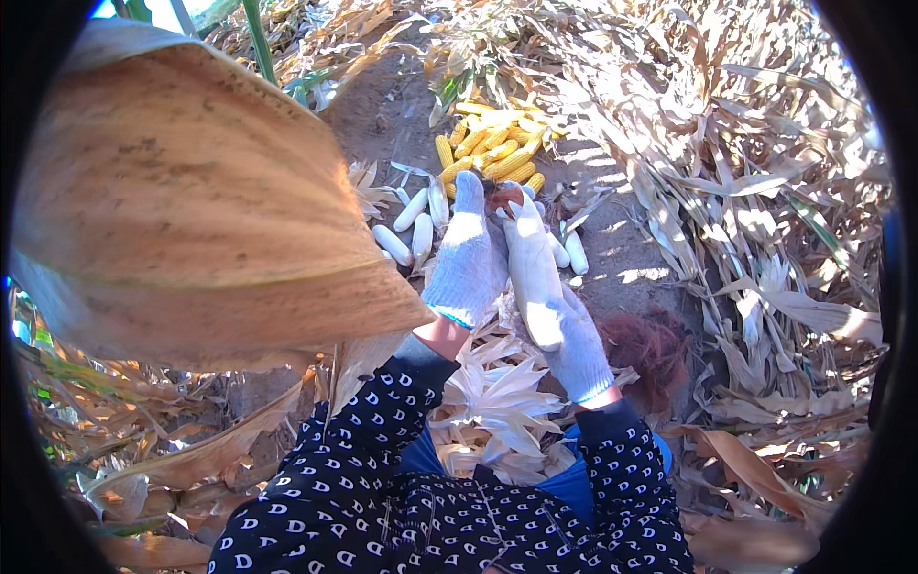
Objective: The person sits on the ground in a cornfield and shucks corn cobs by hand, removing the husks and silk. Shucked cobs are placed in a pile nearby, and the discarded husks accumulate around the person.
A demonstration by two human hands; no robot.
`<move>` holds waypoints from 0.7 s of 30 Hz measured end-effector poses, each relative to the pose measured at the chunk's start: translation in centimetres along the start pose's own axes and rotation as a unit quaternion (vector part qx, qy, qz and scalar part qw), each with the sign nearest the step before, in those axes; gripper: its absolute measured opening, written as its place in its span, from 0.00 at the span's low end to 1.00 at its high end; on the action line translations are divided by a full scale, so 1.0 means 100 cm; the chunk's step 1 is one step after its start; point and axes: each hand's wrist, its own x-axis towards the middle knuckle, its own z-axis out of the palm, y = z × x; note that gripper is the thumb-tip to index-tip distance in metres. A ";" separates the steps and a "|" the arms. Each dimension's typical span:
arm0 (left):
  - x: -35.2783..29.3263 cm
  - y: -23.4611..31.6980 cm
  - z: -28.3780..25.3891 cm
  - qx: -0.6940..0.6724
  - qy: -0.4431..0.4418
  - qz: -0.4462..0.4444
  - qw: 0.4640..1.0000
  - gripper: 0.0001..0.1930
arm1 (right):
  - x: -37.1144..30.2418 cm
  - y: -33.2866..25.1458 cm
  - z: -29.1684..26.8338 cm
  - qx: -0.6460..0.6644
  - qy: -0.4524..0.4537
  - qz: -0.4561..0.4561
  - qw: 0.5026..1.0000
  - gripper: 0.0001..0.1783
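Nearest, pale stripped husks (497,402) lie heaped on the person's lap between the patterned sleeves. Above them the gloved right hand (574,344) grips the base of a husk-wrapped corn ear (531,268), while the gloved left hand (469,253) clasps its tip (brown silk showing there). Beyond, on bare soil, lie white ears (413,209) and a pile of yellow cobs (492,148); no container holds them.

yellow corn cobs (495,145), white gloves (469,258)
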 end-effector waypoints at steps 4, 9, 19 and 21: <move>-0.014 -0.001 0.026 0.114 0.046 -0.022 0.992 0.27 | 0.013 0.020 -0.024 -0.041 -0.021 -0.043 0.998 0.27; -0.015 -0.007 0.022 0.019 0.043 -0.048 0.998 0.23 | 0.012 0.015 -0.012 -0.131 -0.017 -0.056 0.990 0.30; -0.005 -0.013 -0.005 0.697 0.030 0.261 0.668 0.14 | 0.002 0.004 0.004 -0.127 0.037 -0.087 0.987 0.29; -0.013 0.002 0.000 0.781 0.002 0.363 0.508 0.22 | 0.000 0.000 0.008 -0.107 0.048 -0.088 0.989 0.29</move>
